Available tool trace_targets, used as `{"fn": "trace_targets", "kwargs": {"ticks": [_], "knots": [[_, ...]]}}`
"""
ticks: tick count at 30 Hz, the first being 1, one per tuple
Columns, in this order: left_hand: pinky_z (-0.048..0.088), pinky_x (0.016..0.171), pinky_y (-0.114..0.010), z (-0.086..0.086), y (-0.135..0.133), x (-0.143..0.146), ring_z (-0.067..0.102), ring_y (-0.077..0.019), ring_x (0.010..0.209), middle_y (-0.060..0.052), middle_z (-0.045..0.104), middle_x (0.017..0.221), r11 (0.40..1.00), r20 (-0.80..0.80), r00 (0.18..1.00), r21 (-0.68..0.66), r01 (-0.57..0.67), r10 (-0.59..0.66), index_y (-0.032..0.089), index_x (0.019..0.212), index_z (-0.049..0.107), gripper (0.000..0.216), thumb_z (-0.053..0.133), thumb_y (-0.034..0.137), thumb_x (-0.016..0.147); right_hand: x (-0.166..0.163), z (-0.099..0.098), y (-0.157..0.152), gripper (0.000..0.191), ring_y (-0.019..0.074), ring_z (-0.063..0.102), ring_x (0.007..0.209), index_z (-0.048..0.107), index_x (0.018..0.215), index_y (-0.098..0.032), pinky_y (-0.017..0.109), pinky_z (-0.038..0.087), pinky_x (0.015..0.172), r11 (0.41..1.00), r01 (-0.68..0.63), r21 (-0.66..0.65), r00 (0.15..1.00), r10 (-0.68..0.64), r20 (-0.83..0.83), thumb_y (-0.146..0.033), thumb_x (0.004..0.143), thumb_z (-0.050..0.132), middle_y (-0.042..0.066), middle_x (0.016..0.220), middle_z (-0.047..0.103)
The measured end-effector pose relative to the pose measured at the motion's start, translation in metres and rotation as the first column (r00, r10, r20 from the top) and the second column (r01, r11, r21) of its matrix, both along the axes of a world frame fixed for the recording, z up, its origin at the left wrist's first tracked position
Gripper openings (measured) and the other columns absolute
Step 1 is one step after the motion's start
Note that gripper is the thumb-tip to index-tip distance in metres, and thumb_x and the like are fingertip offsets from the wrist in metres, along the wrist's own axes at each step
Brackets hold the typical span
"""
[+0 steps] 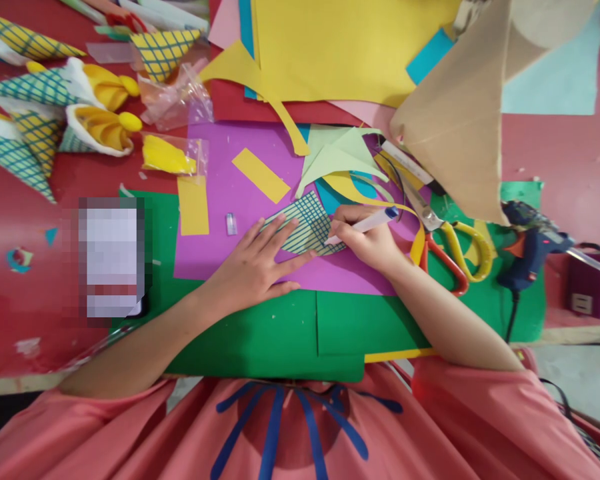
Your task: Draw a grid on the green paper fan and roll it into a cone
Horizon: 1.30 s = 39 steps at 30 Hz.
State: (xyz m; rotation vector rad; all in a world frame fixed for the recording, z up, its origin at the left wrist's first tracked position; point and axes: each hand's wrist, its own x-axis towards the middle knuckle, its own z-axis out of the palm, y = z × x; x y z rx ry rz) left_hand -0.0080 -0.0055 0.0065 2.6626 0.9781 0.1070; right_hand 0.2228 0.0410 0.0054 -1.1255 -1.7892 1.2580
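My left hand lies flat with fingers spread, pressing down a pale green paper piece with a blue grid drawn on it. The piece rests on a purple sheet over green sheets. My right hand is closed on a white marker with a blue end, its tip on the gridded piece's right part. A small pen cap lies on the purple sheet left of my left hand.
Scissors with yellow and red handles and a blue glue gun lie to the right. Paper cones with grid patterns and yellow fillings sit at the upper left. Yellow sheets, a brown cone and a phone surround the work.
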Motion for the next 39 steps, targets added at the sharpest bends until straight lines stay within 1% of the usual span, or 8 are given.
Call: {"fn": "trace_targets", "kwargs": {"ticks": [7,12,17,23,32,34,36,39], "knots": [[0.024,0.111,-0.059,0.0001,-0.0001,0.0003,0.02,-0.0384,0.142,-0.012,0.015,0.157,1.0,-0.011,1.0,0.01,-0.001,0.001,0.035,0.142,0.036,0.056,0.053,0.042,0.089,0.0009,-0.003,-0.0001,0.03,0.0055,0.032,0.046,0.04,0.049,-0.018,0.022,0.025,0.045,0.997,-0.082,-0.006,0.996,0.081,-0.028,-0.011,0.077,0.048,-0.006,0.048,0.036],[0.024,0.111,-0.059,-0.0001,-0.0001,0.0002,0.02,-0.0387,0.142,-0.014,0.015,0.156,1.0,-0.019,1.0,0.013,0.007,-0.007,0.034,0.142,0.036,0.056,0.052,0.042,0.089,0.0008,-0.0028,-0.0001,0.027,0.0061,0.037,0.047,0.043,0.051,-0.017,0.021,0.028,0.046,0.998,-0.058,-0.007,0.997,0.058,-0.045,-0.012,0.078,0.047,-0.004,0.05,0.042],[0.023,0.111,-0.059,0.0,0.0,0.0004,0.022,-0.0387,0.141,-0.013,0.016,0.156,1.0,-0.015,1.0,0.01,-0.001,0.001,0.035,0.142,0.036,0.055,0.052,0.042,0.089,0.0015,-0.0034,0.0,0.03,0.0054,0.031,0.045,0.038,0.049,-0.018,0.023,0.023,0.045,0.995,-0.103,-0.009,0.994,0.102,-0.036,-0.012,0.076,0.048,-0.006,0.048,0.032],[0.024,0.112,-0.059,0.0004,0.0,0.0006,0.021,-0.0386,0.141,-0.012,0.016,0.157,1.0,-0.009,1.0,0.005,-0.003,0.003,0.035,0.141,0.036,0.056,0.054,0.042,0.088,0.0018,-0.0031,0.0001,0.03,0.0058,0.029,0.046,0.037,0.049,-0.018,0.024,0.023,0.046,0.995,-0.103,-0.01,0.994,0.103,-0.033,-0.012,0.076,0.048,-0.006,0.048,0.032],[0.023,0.112,-0.059,0.001,-0.0001,0.0011,0.021,-0.038,0.142,-0.011,0.017,0.157,1.0,0.018,1.0,-0.019,-0.018,0.018,0.035,0.14,0.039,0.058,0.058,0.039,0.086,0.0026,-0.0002,0.0005,0.029,0.0069,0.035,0.046,0.043,0.048,-0.018,0.024,0.027,0.046,0.991,-0.135,-0.023,0.991,0.135,0.0,-0.013,0.077,0.047,-0.005,0.046,0.041],[0.023,0.112,-0.059,0.0006,0.0001,0.0006,0.021,-0.038,0.142,-0.011,0.017,0.157,1.0,0.017,1.0,-0.019,-0.016,0.016,0.035,0.14,0.039,0.058,0.058,0.039,0.086,0.003,0.0008,0.001,0.027,0.0076,0.041,0.046,0.047,0.049,-0.018,0.023,0.03,0.046,0.994,-0.084,-0.066,0.995,0.08,-0.061,-0.014,0.076,0.048,-0.003,0.047,0.047],[0.024,0.112,-0.059,0.0003,0.0005,0.0,0.021,-0.038,0.142,-0.011,0.017,0.157,1.0,0.02,1.0,-0.016,-0.013,0.014,0.035,0.14,0.039,0.057,0.059,0.039,0.086,0.0034,0.0013,0.001,0.026,0.0083,0.045,0.048,0.052,0.051,-0.017,0.023,0.033,0.046,0.995,0.014,-0.102,0.991,-0.027,-0.127,-0.016,0.076,0.05,-0.002,0.05,0.053],[0.025,0.111,-0.059,0.0007,0.0005,-0.0005,0.023,-0.038,0.141,-0.011,0.017,0.157,1.0,0.031,0.999,-0.008,0.01,-0.01,0.035,0.139,0.04,0.057,0.059,0.04,0.086,0.0039,0.0014,-0.0001,0.027,0.0081,0.046,0.045,0.059,0.055,-0.017,0.023,0.033,0.044,0.983,0.132,-0.128,0.97,-0.154,-0.186,-0.022,0.081,0.053,-0.002,0.05,0.055]]}}
